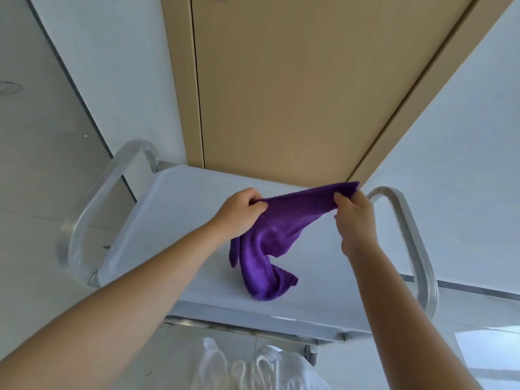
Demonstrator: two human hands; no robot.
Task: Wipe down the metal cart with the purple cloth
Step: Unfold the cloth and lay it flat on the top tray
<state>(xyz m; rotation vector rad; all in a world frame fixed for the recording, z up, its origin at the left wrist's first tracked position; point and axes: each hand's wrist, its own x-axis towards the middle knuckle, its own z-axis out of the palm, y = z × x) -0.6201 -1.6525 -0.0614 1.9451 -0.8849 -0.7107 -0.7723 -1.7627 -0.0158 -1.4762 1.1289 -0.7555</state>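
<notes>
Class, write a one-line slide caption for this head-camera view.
Both hands, left hand and right hand, hold the purple cloth stretched above the metal cart, its lower end resting there.

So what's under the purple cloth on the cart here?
The cart's pale top shelf. The purple cloth hangs from the left hand and right hand, its lower end bunched on the shelf. The patch beneath that bunch is hidden.

a tan wooden door (295, 80) stands at the far middle, flanked by pale white walls (118, 66) on the left and right. white fabric (261, 367) lies bunched at the near edge, over a light tiled floor (33, 220).
</notes>
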